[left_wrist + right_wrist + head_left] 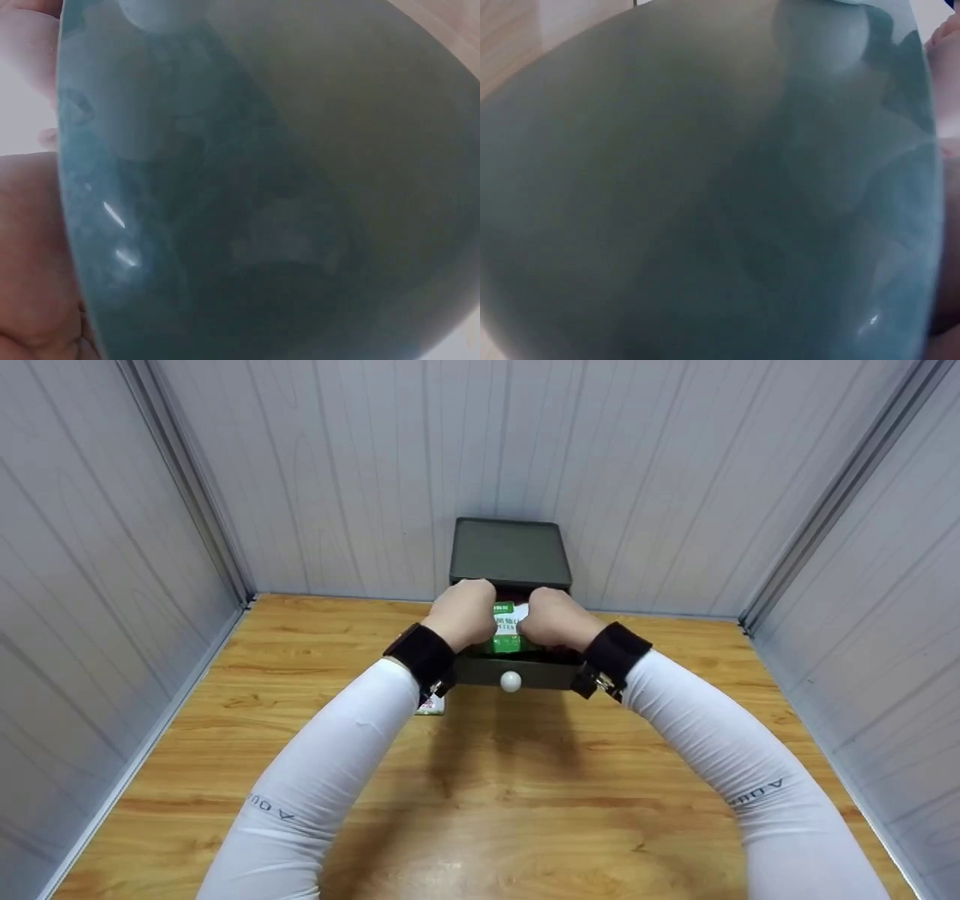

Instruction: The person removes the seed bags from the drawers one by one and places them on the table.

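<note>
A small dark grey-green drawer box (510,553) stands against the back wall. Its drawer (480,673), with a round white knob (511,682), is pulled out toward me. Over the open drawer, a green-and-white printed packet (505,643) sits between my two hands. My left hand (463,613) grips its left side with curled fingers, and my right hand (559,619) holds the right side. The fingertips are hidden behind the hands. In both wrist views the glossy drawer front (225,187) fills most of the picture, with only parts of the hands at the edge.
On the wooden table (510,810), a white printed packet (431,706) with a pink pattern lies left of the drawer, partly covered by my left wrist. Pale panel walls (360,472) enclose the back and both sides.
</note>
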A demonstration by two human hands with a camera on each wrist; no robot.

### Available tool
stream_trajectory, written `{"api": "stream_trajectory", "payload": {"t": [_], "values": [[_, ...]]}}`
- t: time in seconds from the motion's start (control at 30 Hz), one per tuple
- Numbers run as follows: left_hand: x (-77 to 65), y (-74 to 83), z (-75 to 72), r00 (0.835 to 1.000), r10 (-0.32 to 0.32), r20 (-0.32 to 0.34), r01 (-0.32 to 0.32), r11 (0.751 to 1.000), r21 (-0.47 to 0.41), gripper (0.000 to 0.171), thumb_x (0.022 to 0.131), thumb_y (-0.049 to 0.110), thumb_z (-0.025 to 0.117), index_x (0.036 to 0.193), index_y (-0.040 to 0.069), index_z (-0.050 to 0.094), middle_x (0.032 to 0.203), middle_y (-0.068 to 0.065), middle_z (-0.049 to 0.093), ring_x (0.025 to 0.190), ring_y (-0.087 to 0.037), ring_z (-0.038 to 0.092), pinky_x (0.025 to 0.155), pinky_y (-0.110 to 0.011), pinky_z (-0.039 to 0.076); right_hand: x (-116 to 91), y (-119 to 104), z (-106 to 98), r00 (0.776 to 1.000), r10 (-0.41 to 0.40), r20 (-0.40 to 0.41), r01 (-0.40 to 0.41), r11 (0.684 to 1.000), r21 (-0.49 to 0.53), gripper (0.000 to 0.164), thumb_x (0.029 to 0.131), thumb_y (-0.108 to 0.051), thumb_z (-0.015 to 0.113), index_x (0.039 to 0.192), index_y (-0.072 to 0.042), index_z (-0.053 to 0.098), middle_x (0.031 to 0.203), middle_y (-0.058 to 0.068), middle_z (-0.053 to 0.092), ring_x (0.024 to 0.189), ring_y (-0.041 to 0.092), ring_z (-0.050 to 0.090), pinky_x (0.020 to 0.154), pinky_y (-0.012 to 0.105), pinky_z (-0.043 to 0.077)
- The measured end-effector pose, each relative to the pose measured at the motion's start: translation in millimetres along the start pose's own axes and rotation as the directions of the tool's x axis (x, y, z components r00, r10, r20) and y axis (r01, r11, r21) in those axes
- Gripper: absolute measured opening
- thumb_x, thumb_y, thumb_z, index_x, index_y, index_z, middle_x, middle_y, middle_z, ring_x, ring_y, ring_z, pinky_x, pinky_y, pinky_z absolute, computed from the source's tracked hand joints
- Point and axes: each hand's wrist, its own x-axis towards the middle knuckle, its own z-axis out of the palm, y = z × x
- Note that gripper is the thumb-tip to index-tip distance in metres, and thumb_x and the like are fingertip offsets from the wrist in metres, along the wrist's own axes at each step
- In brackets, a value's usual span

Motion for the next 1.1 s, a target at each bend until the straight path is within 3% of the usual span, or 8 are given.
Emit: {"api": "stream_trajectory", "payload": {"t": [0.17,0.33,0.53,0.77,0.9,1.1], "values": [[0.0,-3.5,-4.0,1.000,-0.016,-0.012,0.015,0.998,-0.055,0.031,0.095,-0.005,0.061,0.072,0.013,0.053,0.077,-0.006,0.060,0.067,-0.023,0.055,0.063,-0.037,0.046,-3.1,2.0,-6.3,1.000,-0.015,0.005,0.015,1.000,0.004,0.042,0.098,-0.003,0.055,0.061,-0.017,0.043,0.056,-0.003,0.038,0.049,0.015,0.037,0.055,0.030,0.032],[-1.8,-5.3,-6.1,0.998,-0.030,-0.053,0.026,0.996,-0.080,0.028,0.095,-0.005,0.061,0.075,0.013,0.053,0.083,-0.006,0.061,0.071,-0.023,0.053,0.067,-0.037,0.047,-6.0,1.2,-8.6,1.000,0.000,0.010,0.000,1.000,0.008,0.046,0.103,-0.009,0.059,0.061,-0.017,0.044,0.057,-0.003,0.038,0.050,0.015,0.039,0.059,0.032,0.034],[-8.7,-6.9,-8.2,0.996,-0.017,-0.082,0.008,0.994,-0.108,0.028,0.094,-0.005,0.061,0.075,0.013,0.050,0.081,-0.004,0.051,0.073,-0.023,0.045,0.069,-0.039,0.045,-12.6,-1.5,-10.4,1.000,-0.007,-0.007,0.007,1.000,0.007,0.050,0.104,-0.013,0.064,0.058,-0.017,0.044,0.056,-0.005,0.034,0.052,0.015,0.038,0.062,0.032,0.035],[-16.1,-10.5,-18.0,0.996,-0.058,-0.069,0.045,0.982,-0.184,0.039,0.095,0.000,0.064,0.070,0.015,0.037,0.071,0.003,0.026,0.062,-0.018,0.031,0.061,-0.035,0.032,-20.6,-5.4,-14.0,1.000,0.003,-0.006,-0.003,0.997,0.078,0.053,0.106,-0.015,0.064,0.056,-0.018,0.045,0.055,-0.005,0.037,0.049,0.012,0.037,0.058,0.030,0.035],[-18.5,-12.5,-23.3,0.996,-0.074,-0.051,0.061,0.975,-0.215,0.044,0.095,0.003,0.067,0.067,0.016,0.036,0.065,0.004,0.025,0.058,-0.015,0.027,0.058,-0.033,0.029,-24.4,-7.7,-16.3,1.000,0.023,-0.003,-0.022,0.992,0.121,0.054,0.107,-0.016,0.065,0.056,-0.019,0.046,0.054,-0.005,0.040,0.048,0.012,0.038,0.056,0.029,0.036],[-20.9,-13.8,-27.3,0.997,-0.065,-0.043,0.054,0.972,-0.230,0.043,0.095,0.005,0.068,0.065,0.015,0.040,0.062,0.005,0.028,0.055,-0.013,0.027,0.054,-0.031,0.027,-29.1,-10.2,-18.6,1.000,-0.001,-0.010,0.002,0.995,0.095,0.054,0.105,-0.016,0.065,0.055,-0.019,0.044,0.055,-0.005,0.033,0.048,0.012,0.030,0.055,0.029,0.028]]}}
